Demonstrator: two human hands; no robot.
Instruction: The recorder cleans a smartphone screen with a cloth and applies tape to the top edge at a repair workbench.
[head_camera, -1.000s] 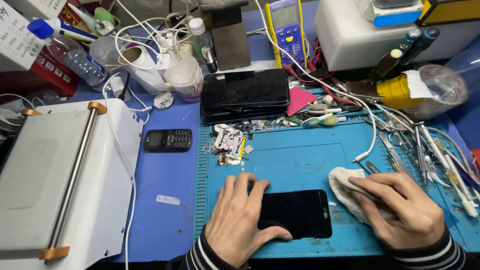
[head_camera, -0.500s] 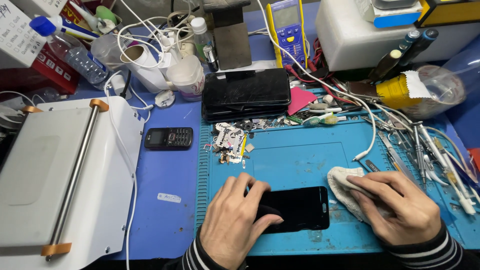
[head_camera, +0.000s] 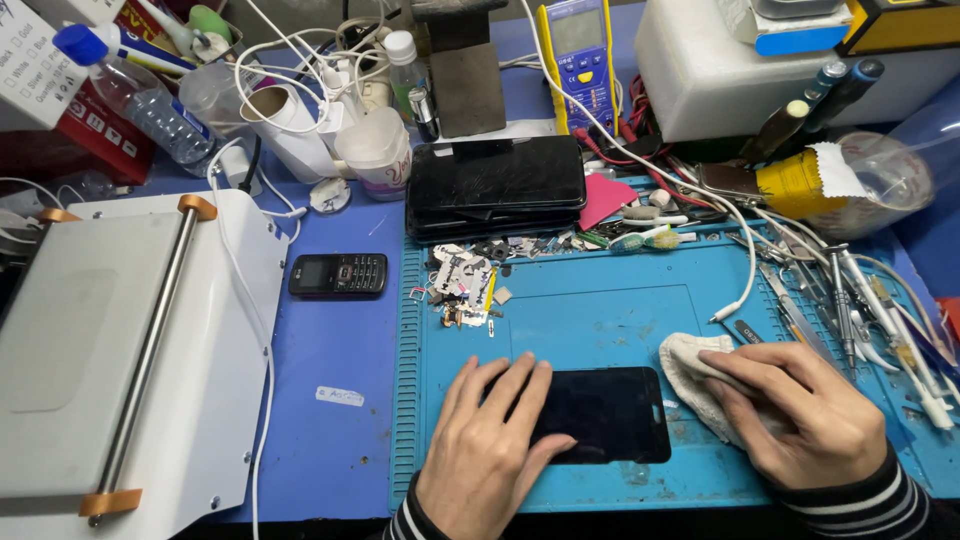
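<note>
Both hands barely shifted: left hand (head_camera: 490, 445) flat on phone (head_camera: 610, 412), right hand (head_camera: 800, 415) pressing cloth (head_camera: 690, 375) just right of it; grit may scratch glass.

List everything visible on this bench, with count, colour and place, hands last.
smartphone: 1, black, face up on mat, near edge
cloth: 1, off-white, right of smartphone
work mat: 1, teal, centre right
keypad phone: 1, black, on blue table left of mat
stacked screens: several, black, mat's far edge
small parts: many, mixed, mat's far left
multimeter: 1, yellow and purple, far centre
white machine: 1, left
hand tools: many, right
left hand: flat on smartphone
right hand: pressing cloth
</note>
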